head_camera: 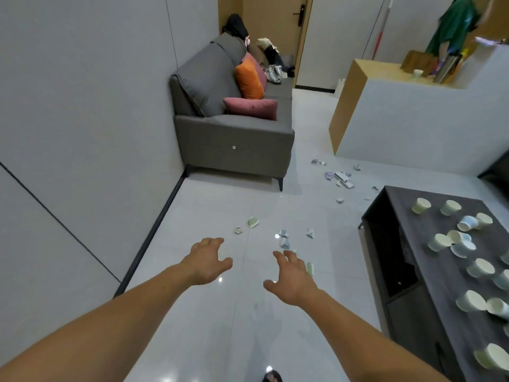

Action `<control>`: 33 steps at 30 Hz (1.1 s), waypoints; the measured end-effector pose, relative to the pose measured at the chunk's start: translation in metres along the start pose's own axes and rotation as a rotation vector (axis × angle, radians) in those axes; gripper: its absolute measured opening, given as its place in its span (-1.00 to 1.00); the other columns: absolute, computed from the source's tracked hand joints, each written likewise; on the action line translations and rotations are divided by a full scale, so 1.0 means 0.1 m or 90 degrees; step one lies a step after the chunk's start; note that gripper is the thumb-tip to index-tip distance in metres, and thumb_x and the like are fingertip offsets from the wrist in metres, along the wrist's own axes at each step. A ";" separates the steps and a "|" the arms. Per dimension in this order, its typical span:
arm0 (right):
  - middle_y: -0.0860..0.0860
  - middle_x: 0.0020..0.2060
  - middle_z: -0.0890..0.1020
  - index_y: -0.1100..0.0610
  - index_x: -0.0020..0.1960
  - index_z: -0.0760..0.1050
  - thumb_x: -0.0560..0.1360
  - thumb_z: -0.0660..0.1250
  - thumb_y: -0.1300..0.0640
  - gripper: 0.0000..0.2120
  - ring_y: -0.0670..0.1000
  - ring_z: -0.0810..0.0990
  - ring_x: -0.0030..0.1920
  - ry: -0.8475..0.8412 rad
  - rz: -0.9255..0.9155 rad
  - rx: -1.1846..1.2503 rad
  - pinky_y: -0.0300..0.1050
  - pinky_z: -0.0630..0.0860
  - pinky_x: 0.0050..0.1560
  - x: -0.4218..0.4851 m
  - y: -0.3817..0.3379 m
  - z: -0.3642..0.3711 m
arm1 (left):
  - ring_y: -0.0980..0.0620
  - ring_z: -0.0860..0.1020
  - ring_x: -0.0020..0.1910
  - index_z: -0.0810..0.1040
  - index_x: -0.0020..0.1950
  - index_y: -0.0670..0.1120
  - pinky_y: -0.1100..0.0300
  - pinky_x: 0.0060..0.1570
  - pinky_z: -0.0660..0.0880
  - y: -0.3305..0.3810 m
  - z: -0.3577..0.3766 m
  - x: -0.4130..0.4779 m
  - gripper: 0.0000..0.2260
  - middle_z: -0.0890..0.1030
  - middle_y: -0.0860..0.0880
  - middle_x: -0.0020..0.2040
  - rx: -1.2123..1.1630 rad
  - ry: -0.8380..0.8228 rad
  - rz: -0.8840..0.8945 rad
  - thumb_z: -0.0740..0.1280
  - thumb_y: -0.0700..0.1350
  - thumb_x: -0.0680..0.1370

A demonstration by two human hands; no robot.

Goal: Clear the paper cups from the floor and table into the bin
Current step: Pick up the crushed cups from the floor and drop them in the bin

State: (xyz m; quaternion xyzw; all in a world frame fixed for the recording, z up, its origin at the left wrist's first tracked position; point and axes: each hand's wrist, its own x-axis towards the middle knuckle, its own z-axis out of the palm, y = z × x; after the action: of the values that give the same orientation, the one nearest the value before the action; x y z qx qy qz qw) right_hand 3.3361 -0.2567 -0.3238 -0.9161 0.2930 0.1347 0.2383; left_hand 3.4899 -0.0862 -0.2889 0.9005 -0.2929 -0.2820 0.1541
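Left hand [208,260] and right hand [294,279] reach forward over the tiled floor [220,326], both empty, fingers spread and loosely bent; about six crushed paper cups [252,222] lie just beyond them, one beside the right fingertips; a farther scatter [341,178] of cup scraps, too small to count, lies near the white counter [407,119], which carries one lone cup [417,73]; at right, a dark surface [418,230] bears roughly fourteen table cups [480,267]; a grey sofa [234,139] holds three cushions.

Floor [220,312] — crushed cups [252,222]; table [446,277] — whole cups [421,205]
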 end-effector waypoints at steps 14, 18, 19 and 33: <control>0.03 0.54 0.06 0.02 0.58 0.01 0.51 0.30 -0.13 -0.23 0.13 0.09 0.50 -0.079 -0.071 -0.071 0.08 0.32 0.38 2.33 -0.40 -0.61 | -0.12 0.14 0.48 0.09 0.55 -0.04 0.01 0.40 0.22 -0.30 -0.65 2.00 -0.37 0.16 -0.09 0.52 -0.097 0.000 -0.106 0.23 0.14 0.56; 0.02 0.54 0.06 0.01 0.57 0.02 0.51 0.29 -0.16 -0.24 0.12 0.12 0.50 -0.099 -0.055 -0.104 0.06 0.30 0.39 3.05 -0.62 -0.74 | -0.13 0.15 0.48 0.10 0.55 -0.04 0.00 0.40 0.24 -0.41 -0.98 2.77 -0.37 0.18 -0.09 0.51 -0.125 -0.011 -0.105 0.23 0.12 0.56; 0.02 0.54 0.07 0.01 0.57 0.03 0.51 0.30 -0.16 -0.24 0.13 0.12 0.50 -0.105 -0.053 -0.113 0.05 0.30 0.39 3.19 -0.66 -0.77 | -0.13 0.15 0.48 0.10 0.55 -0.03 0.01 0.39 0.24 -0.42 -1.05 2.90 -0.37 0.17 -0.08 0.51 -0.137 -0.014 -0.106 0.23 0.12 0.55; 0.02 0.53 0.10 0.03 0.56 0.07 0.52 0.30 -0.10 -0.28 0.11 0.14 0.49 -0.286 -0.190 -0.161 0.05 0.32 0.39 5.57 -1.08 -0.55 | -0.12 0.14 0.48 0.07 0.56 -0.03 0.01 0.39 0.21 -1.05 -1.23 4.40 -0.37 0.18 -0.09 0.52 -0.220 -0.013 -0.318 0.22 0.14 0.57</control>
State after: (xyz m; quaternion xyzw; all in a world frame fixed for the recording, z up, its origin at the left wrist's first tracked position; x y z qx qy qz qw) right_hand 3.8477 -0.4710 -0.4535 -0.9187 0.0756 0.3330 0.1983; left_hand 3.9037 -0.2611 -0.4216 0.9023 -0.0119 -0.3658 0.2278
